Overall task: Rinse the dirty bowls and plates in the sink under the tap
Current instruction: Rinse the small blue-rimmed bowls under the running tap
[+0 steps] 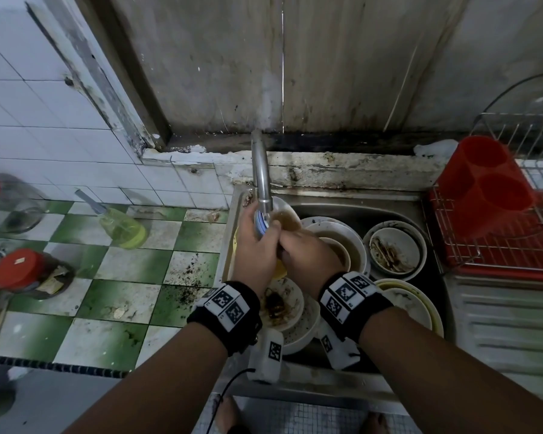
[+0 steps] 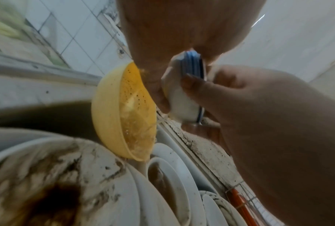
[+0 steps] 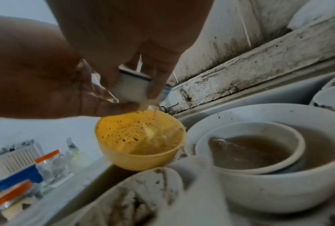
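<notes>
Both hands hold one small white bowl with blue rings (image 2: 184,85) right under the tap (image 1: 261,170), so water can wash it. The left hand (image 1: 254,245) and right hand (image 1: 308,255) have fingers curled round it. Dirty water falls into the yellow bowl (image 3: 139,140) below, at the sink's (image 1: 358,205) far left.

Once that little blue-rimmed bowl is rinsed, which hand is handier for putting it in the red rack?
Probably the right hand. The red rack stands right of the sink, on that hand's side; the left hand would have to cross over. Both hands hold the bowl under the tap now.
</notes>
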